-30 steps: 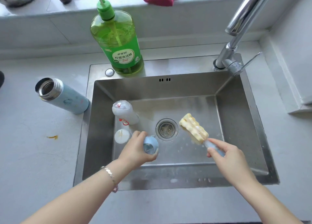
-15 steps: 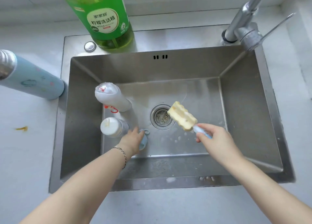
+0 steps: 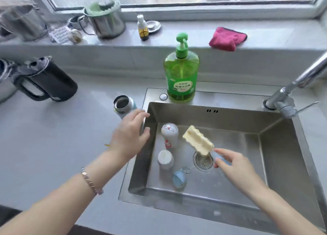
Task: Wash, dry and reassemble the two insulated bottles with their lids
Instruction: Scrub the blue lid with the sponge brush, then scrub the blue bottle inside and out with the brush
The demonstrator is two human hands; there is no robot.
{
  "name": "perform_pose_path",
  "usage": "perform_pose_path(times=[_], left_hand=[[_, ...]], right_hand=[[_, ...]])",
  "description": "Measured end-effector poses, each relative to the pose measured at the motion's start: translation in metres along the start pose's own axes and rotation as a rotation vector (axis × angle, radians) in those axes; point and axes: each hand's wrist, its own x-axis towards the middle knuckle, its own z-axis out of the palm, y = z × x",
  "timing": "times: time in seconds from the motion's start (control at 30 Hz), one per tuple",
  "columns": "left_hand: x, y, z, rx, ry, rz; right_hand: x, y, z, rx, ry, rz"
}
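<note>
Pale-blue insulated steel bottle [image 3: 124,107], lid off, lies on the grey counter [image 3: 53,137] just left of the steel sink [image 3: 283,146]; long axis runs mouth up-left to base down-right, toward the sink rim. L hand [image 3: 130,135], fingers spread, empty, reaches over its lower body: nearer hand by far. R hand [image 3: 235,165] grips the yellow sponge brush [image 3: 198,140] w/ blue handle over the drain. Blue lid [image 3: 179,179] rests on the sink floor.

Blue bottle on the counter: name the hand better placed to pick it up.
Left. The left hand is open right beside the blue bottle, while the right hand is over the sink holding the sponge brush.
</note>
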Motion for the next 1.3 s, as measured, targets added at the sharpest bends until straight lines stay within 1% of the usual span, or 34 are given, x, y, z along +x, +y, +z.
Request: perform_pose_path(times=[0.07,0.13,0.2,0.27,0.3,0.37,0.43,0.53,0.63,0.67,0.73,0.8,0.9,1.03,1.07,1.1,1.17,1.2,1.23,1.3], left_hand=[[0.017,-0.021,-0.021,0.069,0.015,-0.177],[0.028,-0.039,-0.027,0.156,-0.054,-0.294],[0.034,-0.053,-0.022,0.244,-0.158,-0.295],[0.041,-0.062,-0.016,0.322,-0.235,-0.231],[0.044,-0.064,-0.014,0.341,-0.257,-0.220],[0.052,-0.067,-0.012,0.328,-0.274,-0.271],[0.052,-0.065,-0.012,0.218,-0.225,-0.368],[0.036,-0.053,-0.023,-0.067,-0.107,-0.547],[0.003,-0.023,-0.033,-0.345,-0.051,-0.643],[-0.010,-0.009,-0.032,-0.482,-0.056,-0.650],[-0.033,0.025,-0.023,-0.764,-0.130,-0.669],[-0.053,0.055,-0.004,-0.938,-0.232,-0.677],[-0.072,0.093,0.025,-1.038,-0.315,-0.666],[-0.080,0.130,0.041,-1.123,-0.314,-0.694],[-0.081,0.134,0.041,-1.140,-0.301,-0.685],[-0.082,0.136,0.041,-1.153,-0.293,-0.673],[-0.083,0.139,0.039,-1.133,-0.292,-0.620],[-0.083,0.141,0.039,-1.105,-0.292,-0.585],[-0.083,0.142,0.040,-1.082,-0.290,-0.560],[-0.082,0.143,0.040,-1.070,-0.289,-0.535]], right_hand=[[-0.008,-0.015,0.001,0.011,0.005,-0.019],[-0.017,-0.023,0.003,0.017,0.009,-0.024],[-0.024,-0.027,0.004,0.022,0.017,-0.021],[-0.031,-0.028,0.005,0.034,0.028,-0.015],[-0.034,-0.027,0.004,0.042,0.036,-0.008],[-0.041,-0.022,0.003,0.061,0.049,0.015],[-0.048,-0.016,0.000,0.088,0.055,0.040],[-0.059,-0.007,-0.007,0.154,0.087,0.091],[-0.067,0.007,-0.014,0.194,0.159,0.119],[-0.070,0.010,-0.015,0.205,0.186,0.119],[-0.073,0.012,-0.015,0.217,0.229,0.110],[-0.073,0.009,-0.016,0.212,0.248,0.090],[-0.072,0.002,-0.013,0.165,0.243,0.028],[-0.099,-0.001,0.007,-0.028,0.167,-0.228],[-0.102,0.001,0.004,-0.040,0.173,-0.231],[-0.097,0.008,-0.004,-0.040,0.201,-0.175],[-0.085,0.023,-0.023,-0.004,0.279,-0.005],[-0.084,0.027,-0.027,0.011,0.284,0.033],[-0.087,0.024,-0.026,0.014,0.251,0.002],[-0.104,0.007,-0.012,0.018,0.143,-0.155]])
